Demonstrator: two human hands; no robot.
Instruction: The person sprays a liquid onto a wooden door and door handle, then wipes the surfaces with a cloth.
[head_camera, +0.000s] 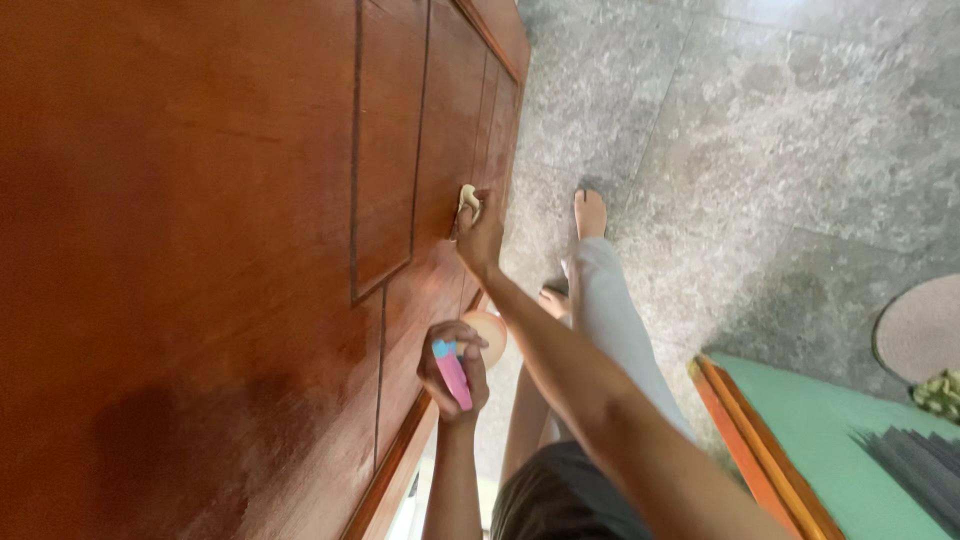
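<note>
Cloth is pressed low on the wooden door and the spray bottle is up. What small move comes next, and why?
Probably wipe the cloth upward along the door panel: the right hand already presses it there, while the left hand holds the pink spray bottle aside.

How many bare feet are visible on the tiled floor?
2. One foot is planted further out on the grey floor, beside the wooden door. The other foot is nearer, partly hidden behind the right forearm.

The right hand (480, 235) presses a cloth (467, 200) against the door (200, 250). Nearer the camera, the left hand (452, 372) holds a bottle (452, 374) beside the door; the floor (760, 150) lies below.
</note>
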